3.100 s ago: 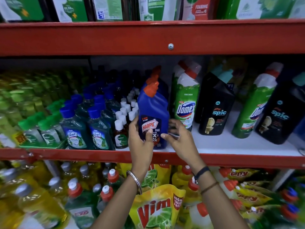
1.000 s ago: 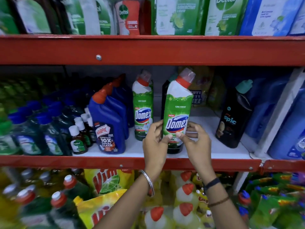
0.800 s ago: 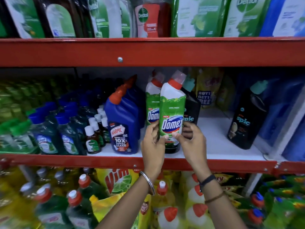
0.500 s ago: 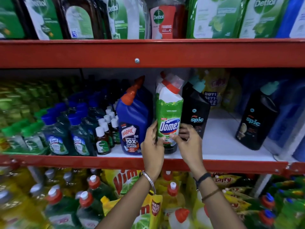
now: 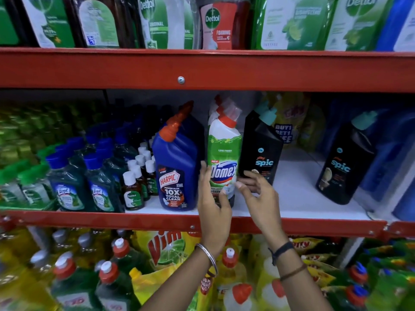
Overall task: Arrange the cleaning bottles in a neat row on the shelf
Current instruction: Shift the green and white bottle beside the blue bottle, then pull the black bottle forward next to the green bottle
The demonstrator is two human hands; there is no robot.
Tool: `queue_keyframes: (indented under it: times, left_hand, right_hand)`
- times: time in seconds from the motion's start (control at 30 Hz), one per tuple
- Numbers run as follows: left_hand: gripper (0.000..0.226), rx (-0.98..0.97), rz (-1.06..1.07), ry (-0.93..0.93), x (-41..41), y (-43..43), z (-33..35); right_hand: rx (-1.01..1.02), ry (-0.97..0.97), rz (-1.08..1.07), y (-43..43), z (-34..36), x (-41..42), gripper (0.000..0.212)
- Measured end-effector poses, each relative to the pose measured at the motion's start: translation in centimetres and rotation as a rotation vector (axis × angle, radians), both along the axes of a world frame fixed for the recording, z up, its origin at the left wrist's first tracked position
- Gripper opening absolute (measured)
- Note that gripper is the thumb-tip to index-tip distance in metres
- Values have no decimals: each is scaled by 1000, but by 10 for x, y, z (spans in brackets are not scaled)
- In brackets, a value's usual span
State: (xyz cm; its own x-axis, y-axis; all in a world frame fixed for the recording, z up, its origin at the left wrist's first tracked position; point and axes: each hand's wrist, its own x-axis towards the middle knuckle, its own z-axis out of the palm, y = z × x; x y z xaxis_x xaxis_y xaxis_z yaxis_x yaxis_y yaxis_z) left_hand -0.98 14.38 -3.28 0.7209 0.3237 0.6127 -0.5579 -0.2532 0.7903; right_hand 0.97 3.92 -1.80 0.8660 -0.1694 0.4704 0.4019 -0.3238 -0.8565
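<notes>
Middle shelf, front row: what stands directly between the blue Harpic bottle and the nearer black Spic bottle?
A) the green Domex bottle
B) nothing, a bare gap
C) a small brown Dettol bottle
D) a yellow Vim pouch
A: the green Domex bottle stands upright between the blue Harpic bottle and the nearer black Spic bottle, with the left hand and right hand at its base.

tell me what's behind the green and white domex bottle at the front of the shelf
Behind the green and white Domex bottle, more red caps of the same kind show in a line. Their bodies and count are hidden.
</notes>
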Motion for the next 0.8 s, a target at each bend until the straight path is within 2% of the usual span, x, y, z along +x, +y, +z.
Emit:
queue_keyframes:
  times: [0.13,0.2,0.4,0.57,0.8]
  left_hand:
    - [56,70,28,-190,-7,-31,11]
    - [53,128,-53,-192,-5,-53,17]
    - [53,177,-348,107,20,-126,19]
    - [54,34,-565,300,53,-184,28]
    - [59,85,-592,498,113,-229,29]
  right_hand:
    - [83,-78,-91,-32,-4,-15,36]
    - [96,-128,-181,-54,-6,-21,44]
    - [-2,-198,-479,-124,-10,-22,66]
    - [-80,-84,-523,-173,-15,-6,73]
    - [-183,33,-612,-206,-11,22,64]
